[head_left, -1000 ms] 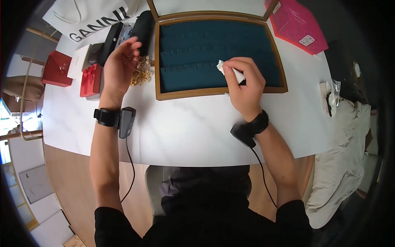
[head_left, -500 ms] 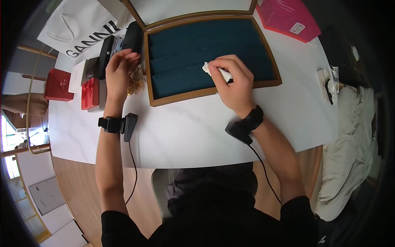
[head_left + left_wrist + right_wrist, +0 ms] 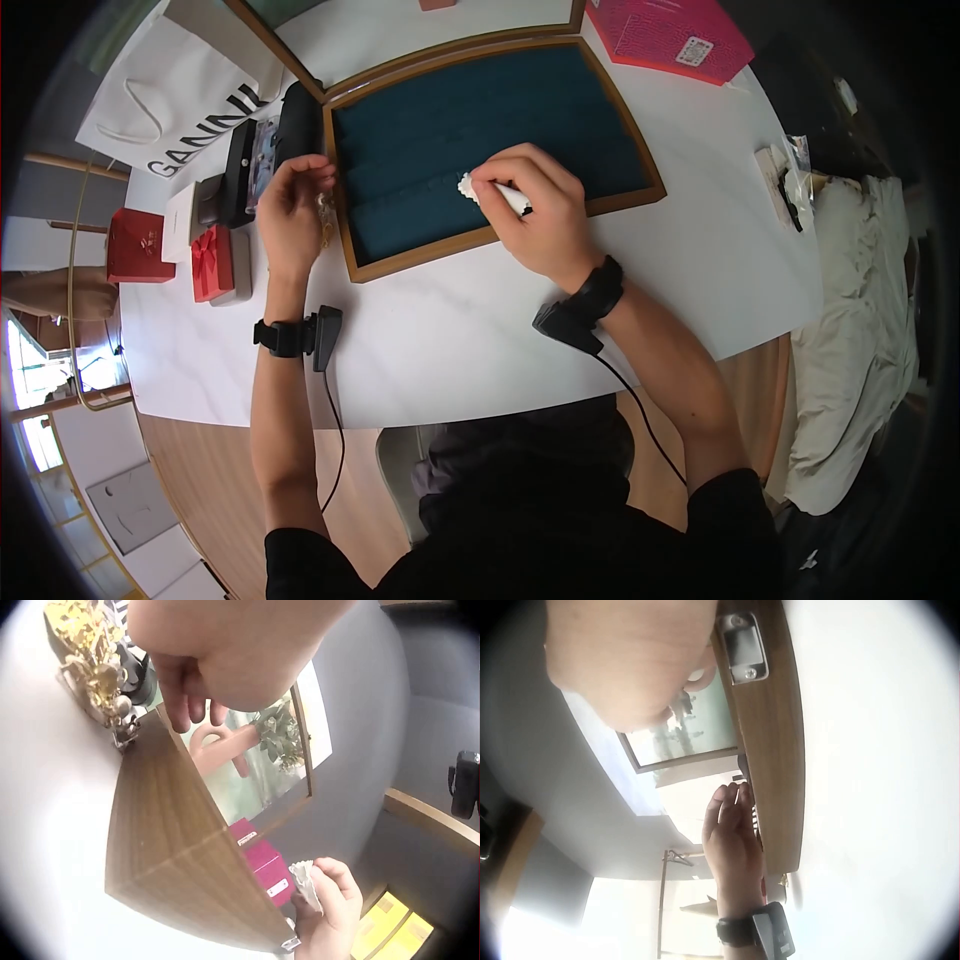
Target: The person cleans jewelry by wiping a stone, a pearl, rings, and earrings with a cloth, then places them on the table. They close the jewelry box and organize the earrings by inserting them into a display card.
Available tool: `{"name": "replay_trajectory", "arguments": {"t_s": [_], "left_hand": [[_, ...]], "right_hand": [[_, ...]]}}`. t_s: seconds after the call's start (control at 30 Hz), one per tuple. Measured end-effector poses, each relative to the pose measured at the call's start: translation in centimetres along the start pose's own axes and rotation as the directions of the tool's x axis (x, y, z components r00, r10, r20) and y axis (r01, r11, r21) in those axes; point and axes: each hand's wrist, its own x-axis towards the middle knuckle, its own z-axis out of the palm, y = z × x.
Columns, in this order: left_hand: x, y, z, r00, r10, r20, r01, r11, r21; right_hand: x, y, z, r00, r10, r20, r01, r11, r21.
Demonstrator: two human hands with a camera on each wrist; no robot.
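Observation:
A white cloth point(image 3: 512, 198) with a zigzag edge is pinched between the thumb and fingers of my right hand point(image 3: 545, 215). That hand hovers over the front part of a wooden display case point(image 3: 440, 255), whose dark teal lining point(image 3: 430, 120) faces up under a raised glass lid point(image 3: 400, 45). My left hand point(image 3: 290, 215) stays beside the case's left edge, fingers loosely bent, with nothing seen in it. Below it, partly covered in the head view, lies a pile of gold jewelry point(image 3: 94, 656). The left wrist view shows the cloth point(image 3: 306, 885) bunched in the right fingers.
Left of the case stand a white paper bag point(image 3: 190, 90), a black case point(image 3: 240, 170), a red ribboned box point(image 3: 210, 262) and another red box point(image 3: 140, 245). A pink box point(image 3: 670, 40) is at the back right, a small plastic packet point(image 3: 783, 190) at the right edge.
The head view has turned, so the case sits lower and further left. My left hand has come closer to the case's left edge. The right hand, still pinching the cloth, has shifted left over the lining.

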Motion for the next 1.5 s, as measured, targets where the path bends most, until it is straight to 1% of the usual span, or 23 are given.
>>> {"name": "replay_trajectory", "arguments": {"t_s": [0.03,0.07,0.13,0.2,0.27,0.33,0.4,0.5,0.6,0.77,0.87,0.93,1.0,1.03,1.07,1.17,1.2,1.27,1.33,1.4,1.43,1.47,1.5], "left_hand": [[-0.5,-0.5,0.6,0.998,0.062,-0.012,-0.062,0.998,0.009],[-0.7,-0.7,0.9,0.998,0.068,-0.006,-0.068,0.998,0.005],[-1.1,-0.2,1.8,0.987,0.162,-0.011,-0.159,0.976,0.152],[-1.4,0.2,2.6,0.984,0.179,0.001,-0.177,0.977,0.122],[-1.7,0.9,3.2,0.981,0.192,0.000,-0.189,0.967,0.168],[-1.7,1.1,3.4,0.985,0.173,0.015,-0.173,0.977,0.126],[-1.9,1.5,3.4,0.972,0.179,0.155,-0.177,0.984,-0.029],[-1.8,1.6,2.9,0.969,0.128,0.213,-0.117,0.991,-0.064],[-1.7,1.6,2.9,0.946,0.190,0.262,-0.202,0.979,0.018],[-1.0,1.2,3.1,0.945,0.212,0.249,-0.218,0.976,-0.003],[-0.2,1.4,3.1,0.929,0.269,0.255,-0.285,0.958,0.027],[1.0,2.2,2.7,0.895,0.286,0.344,-0.304,0.953,0.000],[3.2,3.9,1.4,0.872,0.374,0.315,-0.441,0.880,0.175],[4.8,4.1,0.8,0.870,0.435,0.230,-0.475,0.866,0.158],[6.3,6.0,0.0,0.866,0.472,0.165,-0.500,0.808,0.312],[11.4,9.3,-2.2,0.724,0.686,0.074,-0.587,0.557,0.587],[12.9,10.0,-2.5,0.718,0.693,0.064,-0.587,0.553,0.592],[15.2,11.6,-2.8,0.526,0.851,0.006,-0.520,0.316,0.794],[18.0,11.6,-3.6,0.514,0.857,0.021,-0.529,0.298,0.795],[19.9,11.5,-3.7,0.623,0.775,0.100,-0.540,0.334,0.773],[20.0,11.5,-3.5,0.731,0.678,0.077,-0.516,0.476,0.712],[20.0,11.6,-3.4,0.727,0.681,0.082,-0.523,0.473,0.709],[19.8,11.9,-3.3,0.766,0.640,0.061,-0.497,0.530,0.688]], "right_hand": [[0.0,0.0,0.0,1.000,-0.001,-0.005,0.001,1.000,-0.008],[0.0,0.1,0.2,1.000,-0.026,0.001,0.026,1.000,-0.014],[0.0,0.2,0.3,0.998,-0.055,0.002,0.055,0.998,-0.028],[0.0,0.2,0.3,0.999,-0.054,0.006,0.055,0.998,-0.029],[-0.2,0.2,0.3,0.999,-0.048,0.012,0.049,0.998,-0.041],[-0.2,0.2,0.4,1.000,-0.021,0.016,0.021,0.999,-0.026],[-0.2,0.0,0.3,1.000,-0.013,0.008,0.013,1.000,-0.028],[-0.1,0.2,0.2,0.996,-0.041,0.077,0.048,0.995,-0.089],[-0.1,0.3,0.4,0.995,-0.073,0.075,0.078,0.995,-0.065],[0.1,0.5,0.2,0.996,-0.065,0.066,0.069,0.995,-0.072],[0.4,0.9,-0.1,0.995,-0.099,0.030,0.101,0.992,-0.078],[0.5,0.9,-0.5,0.996,-0.087,0.016,0.088,0.992,-0.086],[0.5,0.9,-0.7,0.997,-0.071,0.005,0.071,0.993,-0.093],[0.5,0.9,-0.6,0.998,-0.067,-0.001,0.066,0.995,-0.080],[0.4,0.9,-0.4,0.998,-0.065,-0.003,0.065,0.996,-0.066],[0.4,0.7,-0.5,0.998,-0.070,0.007,0.070,0.996,-0.062],[0.5,0.6,-0.5,0.997,-0.071,-0.001,0.071,0.996,-0.063],[0.7,0.4,-0.7,0.994,-0.113,-0.008,0.113,0.991,-0.070],[0.7,0.2,-0.8,0.992,-0.113,-0.056,0.107,0.989,-0.099],[0.6,0.3,-1.0,0.990,-0.118,-0.080,0.109,0.988,-0.108],[0.6,0.3,-1.1,0.990,-0.121,-0.078,0.111,0.987,-0.116],[0.5,0.3,-1.2,0.990,-0.119,-0.078,0.109,0.986,-0.123],[0.5,0.3,-1.1,0.990,-0.114,-0.087,0.102,0.987,-0.127]]}}
